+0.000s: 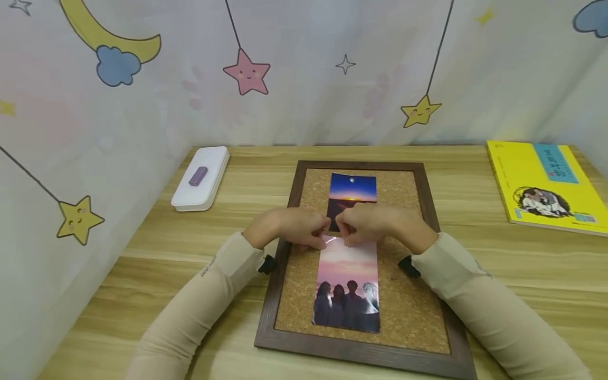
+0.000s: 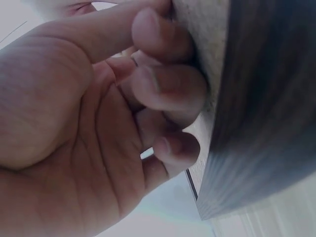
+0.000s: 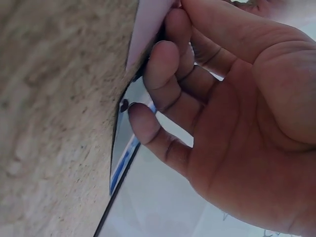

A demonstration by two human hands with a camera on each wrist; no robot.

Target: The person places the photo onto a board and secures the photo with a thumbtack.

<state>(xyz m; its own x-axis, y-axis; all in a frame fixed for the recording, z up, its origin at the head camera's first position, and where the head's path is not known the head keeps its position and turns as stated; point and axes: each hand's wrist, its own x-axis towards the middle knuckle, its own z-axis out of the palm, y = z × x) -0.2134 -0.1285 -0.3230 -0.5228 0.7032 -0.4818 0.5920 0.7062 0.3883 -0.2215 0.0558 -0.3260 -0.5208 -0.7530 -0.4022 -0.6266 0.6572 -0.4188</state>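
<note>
A cork board [image 1: 413, 295] in a dark wooden frame lies on the table. Pinned to its upper part by a clear pushpin [image 1: 351, 180] is a sunset photo [image 1: 352, 187]. Below it lies a photo of silhouetted people under a pink sky [image 1: 349, 274]. My left hand [image 1: 304, 227] holds this lower photo by its top left corner, its other fingers curled against the cork. At the middle of the same top edge, my right hand [image 1: 368, 224] pinches what looks like a small pushpin, mostly hidden by the fingertips. Its other fingers curl over the sunset photo [image 3: 129, 106].
To the board's left, a white case [image 1: 209, 184] carries a small purple block [image 1: 198, 176]. A yellow book [image 1: 503, 179] lies at the far right of the table. Behind the table hangs a curtain [image 1: 304, 95] printed with stars.
</note>
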